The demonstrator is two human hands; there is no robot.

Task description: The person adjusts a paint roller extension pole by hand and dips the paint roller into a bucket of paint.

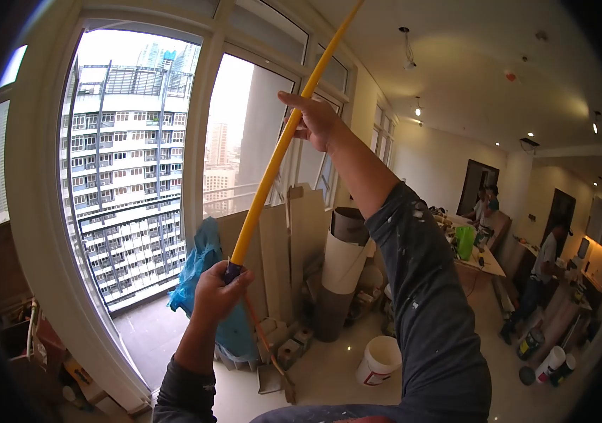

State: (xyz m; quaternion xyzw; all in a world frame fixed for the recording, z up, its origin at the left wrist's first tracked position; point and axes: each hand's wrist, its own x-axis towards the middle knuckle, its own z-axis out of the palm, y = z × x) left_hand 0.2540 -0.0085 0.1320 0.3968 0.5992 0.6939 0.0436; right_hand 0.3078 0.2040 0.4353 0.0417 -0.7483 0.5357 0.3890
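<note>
A long yellow pole [272,169] slants from the lower middle up past the top edge, where its far end is out of view. My left hand [220,290] is wrapped round its dark lower end. Higher up, my right hand [318,121] holds the shaft, the thumb stretched out across it and the fingers partly hidden behind. Both dark sleeves are specked with white. Beyond my left hand, blue plastic sheeting [205,264] drapes over something beside the window.
An open balcony doorway [138,331] lies left. Long boards [272,247] and a large roll [347,264] lean by the windows. A white bucket [378,359] stands on the floor. People [548,261] work at the right, near a cluttered table [481,261]; lamps hang from the ceiling.
</note>
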